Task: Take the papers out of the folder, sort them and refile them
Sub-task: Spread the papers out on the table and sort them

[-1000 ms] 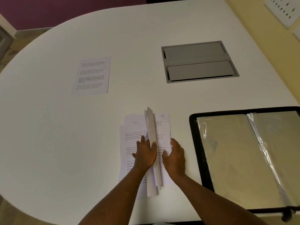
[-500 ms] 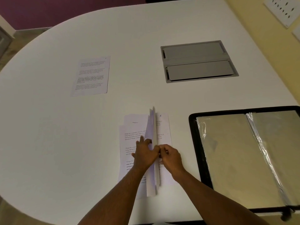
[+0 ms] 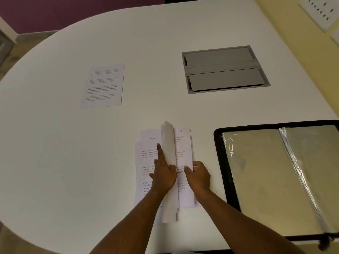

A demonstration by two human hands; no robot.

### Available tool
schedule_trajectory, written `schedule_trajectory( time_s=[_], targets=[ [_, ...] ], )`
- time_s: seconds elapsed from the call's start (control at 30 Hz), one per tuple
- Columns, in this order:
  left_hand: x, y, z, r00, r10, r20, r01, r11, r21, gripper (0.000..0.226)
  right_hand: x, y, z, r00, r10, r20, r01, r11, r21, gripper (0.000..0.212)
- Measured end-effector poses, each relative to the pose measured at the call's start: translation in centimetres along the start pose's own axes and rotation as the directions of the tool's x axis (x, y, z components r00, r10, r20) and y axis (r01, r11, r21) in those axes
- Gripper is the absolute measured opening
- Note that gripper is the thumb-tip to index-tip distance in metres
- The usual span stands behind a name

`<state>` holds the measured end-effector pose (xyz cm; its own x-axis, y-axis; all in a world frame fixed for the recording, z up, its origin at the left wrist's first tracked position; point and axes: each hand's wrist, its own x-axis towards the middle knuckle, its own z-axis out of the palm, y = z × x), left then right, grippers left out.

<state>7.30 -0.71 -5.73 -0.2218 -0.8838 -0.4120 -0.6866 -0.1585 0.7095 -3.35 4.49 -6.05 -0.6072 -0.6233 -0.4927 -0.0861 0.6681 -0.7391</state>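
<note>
Left hand [image 3: 163, 173] fingers pin upright white printed sheets [image 3: 168, 153] (long axis running away); right hand [image 3: 199, 177] pinches the stack's right edge.

Surface [image 3: 64, 162] carries: stack of papers [image 3: 183, 158] at near centre, with some sheets [image 3: 169, 162] raised on edge down its middle; left hand [image 3: 162, 177] on the stack left of those sheets, right hand [image 3: 199, 177] on its right half; open folder [image 3: 219, 162] just right of the stack; single sheet [image 3: 103, 87] far left; hatch [image 3: 224, 69] behind the folder.
</note>
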Motion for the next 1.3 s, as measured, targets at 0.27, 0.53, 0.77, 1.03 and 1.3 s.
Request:
schedule_trajectory(
  time_s=[0.27, 0.53, 0.77, 1.03, 1.3],
  targets=[
    [0.7, -0.6, 0.6, 0.996, 0.06, -0.064, -0.06, 0.998, 0.003, 0.078, -0.8, 0.1, 0.4, 0.959, -0.147, 0.242, 0.145, 0.989, 0.024, 0.034],
    [0.7, -1.4, 0.8, 0.993, 0.11, -0.051, -0.107, 0.992, 0.065, 0.074, 0.0, 0.8, 0.3, 0.993, -0.094, -0.074, 0.072, 0.964, -0.255, 0.052],
    [1.2, -1.3, 1.0, 0.997, 0.076, -0.012, -0.074, 0.991, 0.109, 0.065, 0.2, -0.7, 0.4, 0.991, 0.102, -0.082, -0.098, 0.994, 0.058, 0.045],
    [1.0, -1.4, 1.0, 0.997, 0.07, 0.013, -0.07, 0.995, 0.066, 0.074, -0.9, 0.0, 0.2, 0.979, -0.017, 0.201, 0.004, 0.998, 0.063, 0.044],
    [0.4, -0.7, 0.2, 0.992, 0.126, 0.023, -0.128, 0.982, 0.136, 0.079, -0.4, 0.6, 0.4, 0.999, -0.013, -0.052, 0.001, 0.975, -0.223, 0.058]
  ],
)
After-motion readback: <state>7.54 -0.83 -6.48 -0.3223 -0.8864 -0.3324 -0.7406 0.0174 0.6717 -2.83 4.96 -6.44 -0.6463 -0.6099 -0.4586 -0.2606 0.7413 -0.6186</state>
